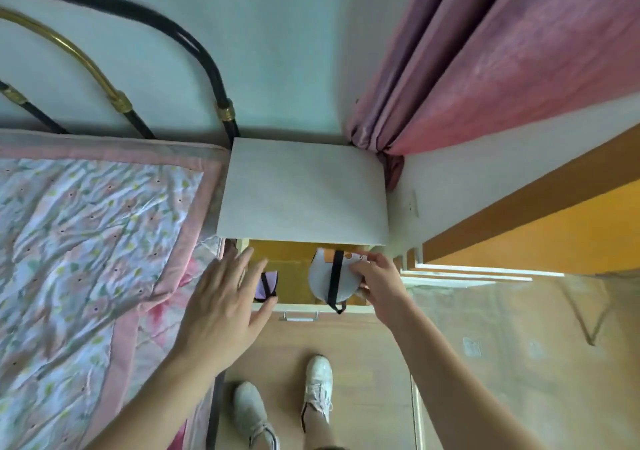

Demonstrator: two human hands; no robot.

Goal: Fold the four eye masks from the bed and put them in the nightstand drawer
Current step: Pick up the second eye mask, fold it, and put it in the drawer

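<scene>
The nightstand drawer stands pulled out below the white nightstand top. My right hand grips a folded white eye mask with a black strap and an orange patch, held over the drawer's right part. A folded purple eye mask with a black strap lies in the drawer's left part. My left hand hovers over the drawer's left edge with fingers spread, holding nothing, and hides part of the purple mask.
The bed with a floral pink-bordered quilt fills the left, its metal headboard against the wall. Pink curtains hang at the right. My two white shoes stand on the floor before the drawer.
</scene>
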